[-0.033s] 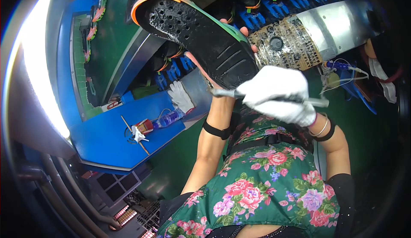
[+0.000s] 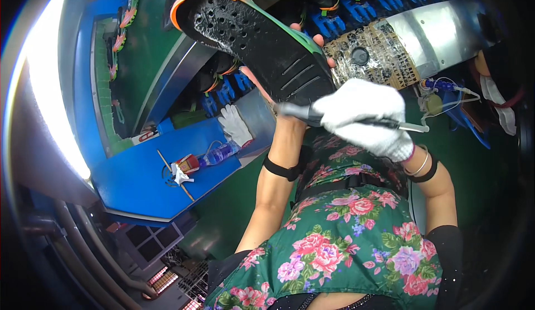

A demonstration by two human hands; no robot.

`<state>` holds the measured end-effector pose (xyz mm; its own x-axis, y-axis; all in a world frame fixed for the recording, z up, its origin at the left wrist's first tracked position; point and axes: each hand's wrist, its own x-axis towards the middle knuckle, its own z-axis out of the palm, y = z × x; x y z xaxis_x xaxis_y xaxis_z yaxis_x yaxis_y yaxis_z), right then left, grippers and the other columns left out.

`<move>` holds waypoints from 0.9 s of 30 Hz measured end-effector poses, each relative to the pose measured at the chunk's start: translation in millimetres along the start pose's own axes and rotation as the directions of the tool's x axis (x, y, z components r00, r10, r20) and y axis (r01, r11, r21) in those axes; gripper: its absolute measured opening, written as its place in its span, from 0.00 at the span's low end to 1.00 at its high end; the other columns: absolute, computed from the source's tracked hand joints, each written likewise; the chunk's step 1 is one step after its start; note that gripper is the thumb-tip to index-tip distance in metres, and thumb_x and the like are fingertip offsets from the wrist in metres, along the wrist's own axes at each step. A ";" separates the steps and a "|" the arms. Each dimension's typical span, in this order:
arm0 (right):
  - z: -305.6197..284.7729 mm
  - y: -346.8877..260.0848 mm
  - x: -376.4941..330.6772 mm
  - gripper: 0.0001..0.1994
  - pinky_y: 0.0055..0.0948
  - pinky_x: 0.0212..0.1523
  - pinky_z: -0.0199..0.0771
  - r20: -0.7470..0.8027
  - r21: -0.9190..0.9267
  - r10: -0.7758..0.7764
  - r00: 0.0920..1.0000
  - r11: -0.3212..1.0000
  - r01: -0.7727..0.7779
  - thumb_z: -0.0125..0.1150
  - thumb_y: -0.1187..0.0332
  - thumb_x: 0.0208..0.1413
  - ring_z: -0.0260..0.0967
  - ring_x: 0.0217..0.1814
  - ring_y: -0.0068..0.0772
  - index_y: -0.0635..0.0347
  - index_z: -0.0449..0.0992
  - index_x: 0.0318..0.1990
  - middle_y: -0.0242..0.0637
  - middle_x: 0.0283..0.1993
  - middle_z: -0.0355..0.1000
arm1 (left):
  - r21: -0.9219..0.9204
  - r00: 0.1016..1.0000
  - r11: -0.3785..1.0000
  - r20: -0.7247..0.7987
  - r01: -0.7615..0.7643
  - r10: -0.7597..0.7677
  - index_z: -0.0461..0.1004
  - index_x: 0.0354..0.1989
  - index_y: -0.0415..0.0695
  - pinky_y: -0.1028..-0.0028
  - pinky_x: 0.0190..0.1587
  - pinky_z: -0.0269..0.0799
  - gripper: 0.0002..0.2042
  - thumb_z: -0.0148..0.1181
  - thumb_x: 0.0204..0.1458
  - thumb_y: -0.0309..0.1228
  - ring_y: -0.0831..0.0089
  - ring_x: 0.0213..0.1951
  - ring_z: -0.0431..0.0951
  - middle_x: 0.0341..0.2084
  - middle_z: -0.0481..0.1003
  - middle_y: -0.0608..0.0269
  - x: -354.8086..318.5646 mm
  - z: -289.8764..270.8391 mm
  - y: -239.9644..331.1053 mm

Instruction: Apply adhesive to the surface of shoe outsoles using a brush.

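My bare left hand point(image 2: 319, 40) grips a shoe sole point(image 2: 262, 45) from beneath; its fingertips show over the far right edge and the thumb along the near left edge, with the palm hidden. The sole's black inner face points up, with round holes at the wider end, grooves towards the other and a rim running from orange to green. My right hand point(image 2: 365, 117), in a white glove, is closed round a slim brush-like tool point(image 2: 301, 112). Its blurred tip is beside the sole's near end, above my left wrist; contact cannot be made out. A pale tube trails from its back end.
On the left, a blue table point(image 2: 134, 179) holds a plastic bottle point(image 2: 220, 154), a red container point(image 2: 188, 164), a stick and a white glove point(image 2: 235, 125). Shoes on blue holders point(image 2: 356, 9) line the far side beside a taped cardboard piece point(image 2: 384, 67). Another person's arm point(image 2: 490, 87) is far right.
The tool's tip has swung slightly upward and towards the sole's near end. My gloved right hand has turned a little with it. The sole and left hand have barely moved.
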<state>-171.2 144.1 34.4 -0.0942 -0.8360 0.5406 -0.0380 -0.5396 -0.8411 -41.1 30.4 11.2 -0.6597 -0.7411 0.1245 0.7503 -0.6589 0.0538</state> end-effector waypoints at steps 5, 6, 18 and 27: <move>9.3 -3.6 -5.3 0.12 0.34 0.43 0.81 0.173 -0.339 -0.175 0.969 0.913 0.225 0.74 0.76 0.47 0.82 0.43 0.41 0.54 0.86 0.41 0.41 0.45 0.83 | 0.133 0.999 0.991 -0.035 -0.001 0.006 0.52 0.75 0.41 0.43 0.55 0.79 0.55 0.50 0.52 0.76 0.41 0.61 0.71 0.63 0.68 0.45 -3.5 -4.0 14.5; 13.3 -4.1 -10.0 0.11 0.34 0.43 0.81 0.164 -0.288 -0.123 0.979 0.943 0.167 0.74 0.76 0.47 0.82 0.43 0.40 0.55 0.87 0.41 0.41 0.44 0.84 | 0.050 0.986 0.985 0.009 0.167 -0.167 0.51 0.75 0.41 0.43 0.56 0.78 0.56 0.52 0.50 0.76 0.40 0.60 0.71 0.66 0.65 0.47 -3.4 -9.8 22.4; 11.1 0.2 -5.7 0.07 0.33 0.43 0.81 0.221 -0.072 0.025 0.975 0.997 -0.009 0.73 0.75 0.50 0.82 0.43 0.37 0.55 0.86 0.37 0.40 0.43 0.84 | 0.175 0.982 0.969 -0.094 0.177 -0.162 0.52 0.76 0.40 0.45 0.52 0.79 0.53 0.46 0.54 0.75 0.38 0.55 0.75 0.70 0.59 0.46 -10.5 -16.6 46.2; 12.9 -6.7 0.3 0.13 0.33 0.40 0.81 0.325 -0.228 -0.069 0.943 0.962 0.149 0.72 0.74 0.48 0.81 0.40 0.38 0.51 0.86 0.43 0.35 0.45 0.84 | 0.222 0.954 0.929 -0.018 0.297 -0.301 0.49 0.76 0.36 0.41 0.56 0.77 0.55 0.50 0.53 0.73 0.34 0.57 0.73 0.71 0.55 0.36 -7.5 -26.3 62.9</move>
<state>-158.1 146.2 40.4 0.2374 -0.7838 0.5738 -0.2771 -0.6208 -0.7334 9.9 -8.9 -12.4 -0.8555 -0.5108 0.0849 0.5102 -0.8035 0.3066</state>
